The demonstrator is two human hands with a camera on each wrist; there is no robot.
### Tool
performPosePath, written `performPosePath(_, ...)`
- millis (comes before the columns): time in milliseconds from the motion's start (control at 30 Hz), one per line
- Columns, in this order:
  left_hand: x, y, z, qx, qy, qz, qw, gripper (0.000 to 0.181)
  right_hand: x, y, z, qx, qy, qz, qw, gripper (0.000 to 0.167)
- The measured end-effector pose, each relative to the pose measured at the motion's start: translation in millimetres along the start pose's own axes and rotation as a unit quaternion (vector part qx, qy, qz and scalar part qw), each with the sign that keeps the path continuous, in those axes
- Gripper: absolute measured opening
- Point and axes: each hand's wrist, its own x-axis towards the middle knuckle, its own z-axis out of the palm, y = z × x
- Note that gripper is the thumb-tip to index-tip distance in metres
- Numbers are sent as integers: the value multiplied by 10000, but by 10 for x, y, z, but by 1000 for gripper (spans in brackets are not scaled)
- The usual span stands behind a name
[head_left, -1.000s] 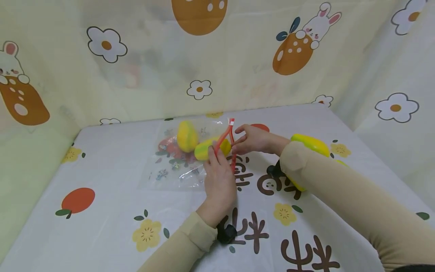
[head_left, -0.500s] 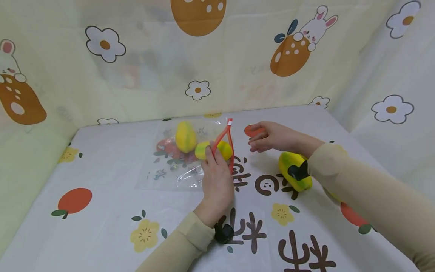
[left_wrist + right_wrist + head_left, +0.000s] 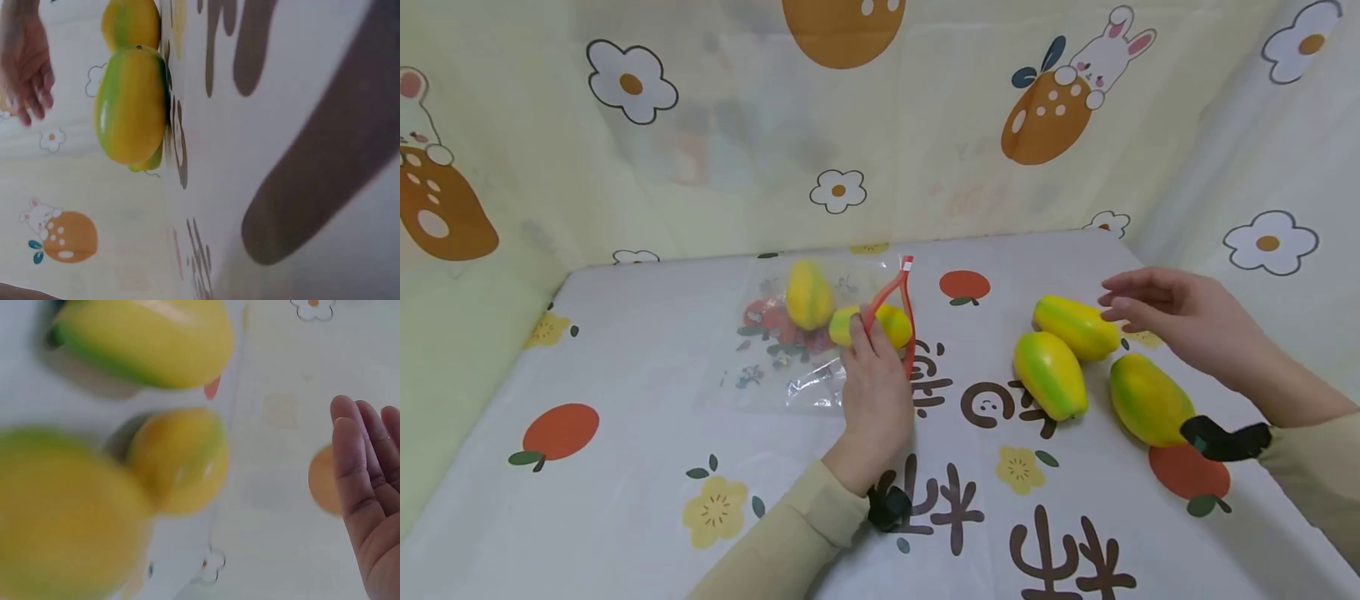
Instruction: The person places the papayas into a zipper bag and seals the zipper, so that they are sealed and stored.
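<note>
A clear zip bag (image 3: 760, 392) with a red zip edge lies mid-table. Inside it are two yellow-green papayas, one upright (image 3: 809, 296) and one lying crosswise (image 3: 893, 325) near the mouth. My left hand (image 3: 880, 392) grips the red edge, holding the mouth apart; its thumb is hidden. Three more papayas sit loose on the right: a back one (image 3: 1077, 327), a front-left one (image 3: 1051, 377) and a front-right one (image 3: 1150, 400). Above them hovers my right hand (image 3: 1187, 325), its fingers extended and holding nothing. The right wrist view shows its fingers (image 3: 353, 469) beside the blurred papayas.
A white printed cloth (image 3: 640, 467) covers the table, with fruit, flowers and brown lettering on it. Behind rises a cream curtain (image 3: 737, 183) with rabbit prints. A black strap (image 3: 1225, 439) is on my right wrist.
My right hand has drawn away from the bag mouth to the right, above the loose papayas, uncovering them. The left hand stays at the bag's red edge.
</note>
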Motion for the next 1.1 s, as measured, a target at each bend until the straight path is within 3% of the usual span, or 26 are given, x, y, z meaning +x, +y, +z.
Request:
performPosePath(233, 48, -1, -82, -146, 186, 129, 9996, 66, -538, 430, -90, 227, 648, 6, 9976, 20)
performPosePath(367, 91, -36, -135, -399, -64, 23, 9992, 73, -709, 573, -86, 90, 933, 219, 9954, 21)
performPosePath(533, 140, -89, -206, -719, -275, 10, 9970, 86, -842, 694, -96, -71, 1132, 473, 9924, 37)
performPosePath(800, 178, -124, -296, -958, -435, -102, 9944, 96, -875, 750, -32, -420, 869, 501, 9941, 53)
performPosePath(933, 168, -119, -305, -1003, -572, -201, 9931, 97, -831, 712, 103, -721, 529, 613, 9941, 65)
performPosePath(1100, 141, -82, -273, -1076, -546, -109, 9926, 95, -829, 744, 261, -917, 118, 735, 9930, 79)
